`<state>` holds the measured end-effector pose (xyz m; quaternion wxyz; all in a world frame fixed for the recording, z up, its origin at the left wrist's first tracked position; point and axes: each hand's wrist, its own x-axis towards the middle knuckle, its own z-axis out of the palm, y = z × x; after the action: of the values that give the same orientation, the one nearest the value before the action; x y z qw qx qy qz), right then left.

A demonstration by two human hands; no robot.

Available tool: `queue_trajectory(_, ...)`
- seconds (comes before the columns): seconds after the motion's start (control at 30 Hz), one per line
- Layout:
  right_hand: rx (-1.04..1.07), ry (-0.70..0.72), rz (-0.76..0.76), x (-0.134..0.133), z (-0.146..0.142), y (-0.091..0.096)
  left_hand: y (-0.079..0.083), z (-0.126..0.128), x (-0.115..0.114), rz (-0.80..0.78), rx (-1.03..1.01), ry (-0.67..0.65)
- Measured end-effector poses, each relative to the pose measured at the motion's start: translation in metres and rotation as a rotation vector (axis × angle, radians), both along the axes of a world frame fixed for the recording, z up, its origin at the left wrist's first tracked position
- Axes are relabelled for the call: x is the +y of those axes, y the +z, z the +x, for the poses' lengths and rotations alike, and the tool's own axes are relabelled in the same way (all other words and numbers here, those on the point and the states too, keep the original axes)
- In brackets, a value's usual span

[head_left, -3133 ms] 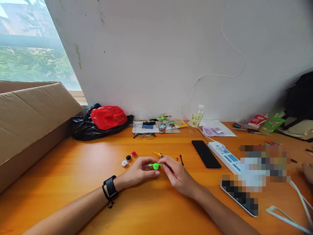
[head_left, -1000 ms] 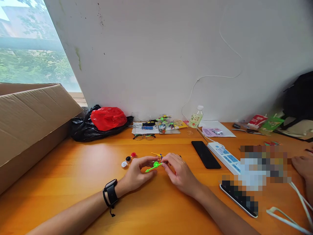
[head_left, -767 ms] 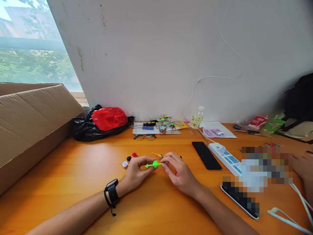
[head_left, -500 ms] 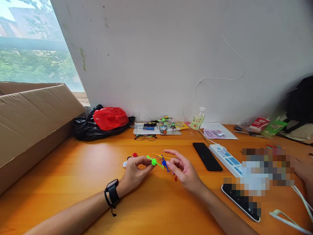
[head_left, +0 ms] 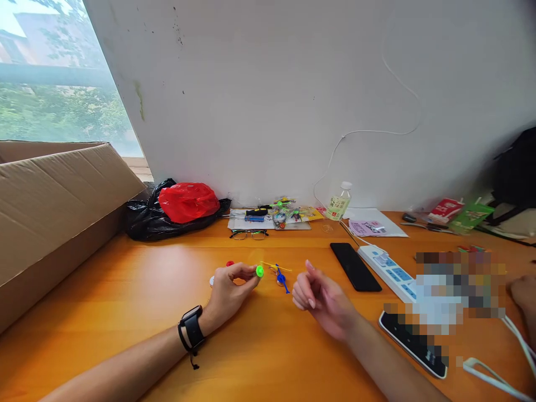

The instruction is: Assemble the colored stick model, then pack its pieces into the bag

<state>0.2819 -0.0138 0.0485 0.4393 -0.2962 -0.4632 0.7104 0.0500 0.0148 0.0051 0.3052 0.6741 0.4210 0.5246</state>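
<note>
My left hand point(head_left: 231, 290), with a black watch on the wrist, pinches a small bright green plastic spinner point(head_left: 260, 271) between thumb and fingertips. Only its round hub shows clearly; a faint blur hangs around it. My right hand point(head_left: 320, 298) is apart from it, in the air to the right, fingers loosely curled and partly spread with nothing seen in them. Between the hands a blue spinner piece point(head_left: 281, 277) and a yellow one point(head_left: 272, 265) lie on the table. Behind my left hand, a red piece point(head_left: 230, 263) and a white round piece point(head_left: 211, 281) are partly hidden.
A black phone point(head_left: 355, 267) and a white power strip point(head_left: 389, 273) lie on the right, with another dark device point(head_left: 412, 345) nearer. Glasses point(head_left: 249, 234), a bottle point(head_left: 339, 202) and bags point(head_left: 188, 201) are along the wall. A cardboard box point(head_left: 62, 212) stands left. Another person's hand point(head_left: 523, 296) shows at right.
My right hand has drawn back right from the green spinner and its fingers have curled. The spinner's long arms, visible before, are now lost in blur. My left hand keeps its pinch.
</note>
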Motion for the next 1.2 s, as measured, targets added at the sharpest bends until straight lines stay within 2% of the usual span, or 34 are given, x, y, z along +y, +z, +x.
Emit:
queue_trajectory(0.4,0.057,-0.213,-0.015,0.015,0.002,-0.015,0.001,0.000,0.000,-0.006,0.003,-0.030)
queue_trajectory(0.73,-0.012,-0.272,-0.001,0.019,0.004,-0.023,0.003,0.000,0.000,-0.067,-0.037,-0.048)
queue_trajectory(1.1,-0.091,-0.291,0.008,0.021,0.004,-0.035,-0.007,0.000,0.014,-0.283,-0.205,-0.214)
queue_trajectory(1.2,-0.189,-0.351,0.082,0.020,0.003,-0.036,-0.007,-0.001,0.014,-0.311,-0.198,-0.215)
